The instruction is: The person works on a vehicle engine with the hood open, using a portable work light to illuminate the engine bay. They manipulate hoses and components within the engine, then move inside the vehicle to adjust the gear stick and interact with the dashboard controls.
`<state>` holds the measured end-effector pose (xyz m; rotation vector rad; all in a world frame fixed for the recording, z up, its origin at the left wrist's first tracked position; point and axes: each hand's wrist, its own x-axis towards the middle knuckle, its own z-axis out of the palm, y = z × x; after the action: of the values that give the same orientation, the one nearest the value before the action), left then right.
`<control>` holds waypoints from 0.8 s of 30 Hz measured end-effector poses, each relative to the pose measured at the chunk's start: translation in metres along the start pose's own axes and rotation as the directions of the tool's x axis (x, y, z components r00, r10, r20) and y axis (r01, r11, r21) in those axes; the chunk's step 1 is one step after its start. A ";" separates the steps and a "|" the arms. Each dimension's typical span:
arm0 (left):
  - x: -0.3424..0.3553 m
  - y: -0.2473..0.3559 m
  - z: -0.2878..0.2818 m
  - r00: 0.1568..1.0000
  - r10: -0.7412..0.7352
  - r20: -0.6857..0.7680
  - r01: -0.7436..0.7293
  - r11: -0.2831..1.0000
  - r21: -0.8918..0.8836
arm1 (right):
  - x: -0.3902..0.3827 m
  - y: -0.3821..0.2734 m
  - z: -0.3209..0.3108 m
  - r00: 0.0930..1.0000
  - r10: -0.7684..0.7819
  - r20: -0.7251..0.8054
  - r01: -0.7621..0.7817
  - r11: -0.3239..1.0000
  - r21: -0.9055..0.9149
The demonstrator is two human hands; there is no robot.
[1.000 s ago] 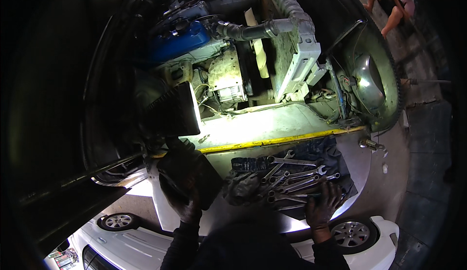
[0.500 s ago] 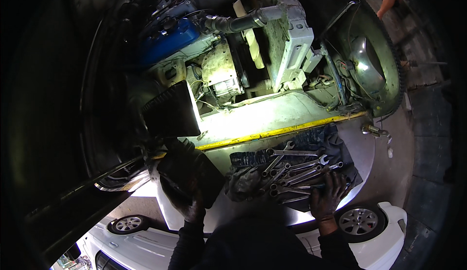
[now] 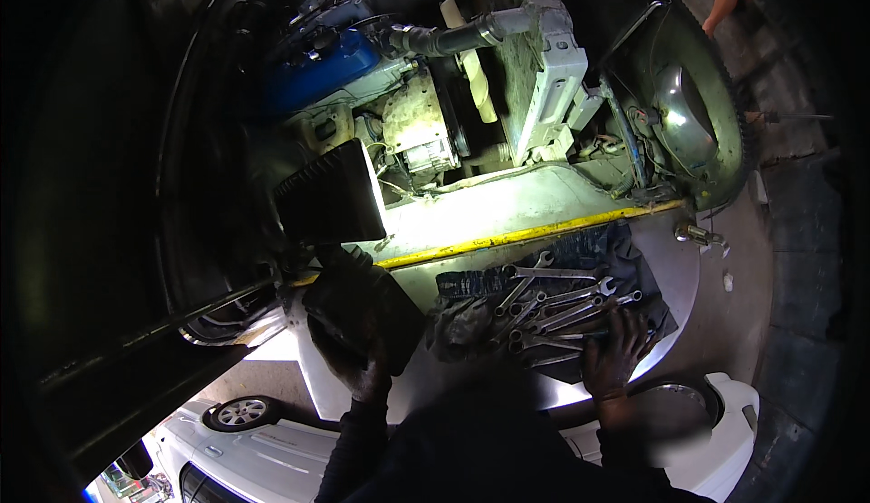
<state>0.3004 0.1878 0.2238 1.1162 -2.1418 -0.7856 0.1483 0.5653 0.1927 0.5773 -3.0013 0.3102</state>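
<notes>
At the right end of the dark cloth (image 3: pixel 594 247), the right hand (image 3: pixel 616 351) is lying palm down beside the wrenches (image 3: pixel 562 274), its fingers slightly apart; whether they are pinching anything, I cannot tell. The wrenches are lying heaped across the cloth. Left of the cloth, the left hand (image 3: pixel 367 376) is curling around a dark box (image 3: pixel 399 318), holding its near side.

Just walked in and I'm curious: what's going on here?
Someone's left hand holds a dark boxy object beside an open engine bay. Their right hand is at the near right of some wrenches lying on dark cloth; whether its grip holds anything is unclear.
</notes>
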 end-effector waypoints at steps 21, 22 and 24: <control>-0.008 0.006 -0.001 0.985 -0.169 0.037 0.173 0.964 -0.202 | -0.002 0.004 0.002 1.000 -0.010 0.023 0.009 0.999 0.033; -0.011 0.003 0.001 0.969 -0.240 0.064 0.247 0.904 -0.348 | -0.003 0.005 0.003 1.000 -0.010 0.020 0.009 0.999 0.040; -0.014 -0.001 0.001 0.965 -0.254 0.069 0.261 0.883 -0.389 | -0.003 0.005 0.003 1.000 -0.005 0.007 0.005 0.998 0.059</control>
<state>0.3068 0.1996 0.2197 1.1843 -1.7520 -1.2888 0.1489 0.5703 0.1882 0.5921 -3.0065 0.3990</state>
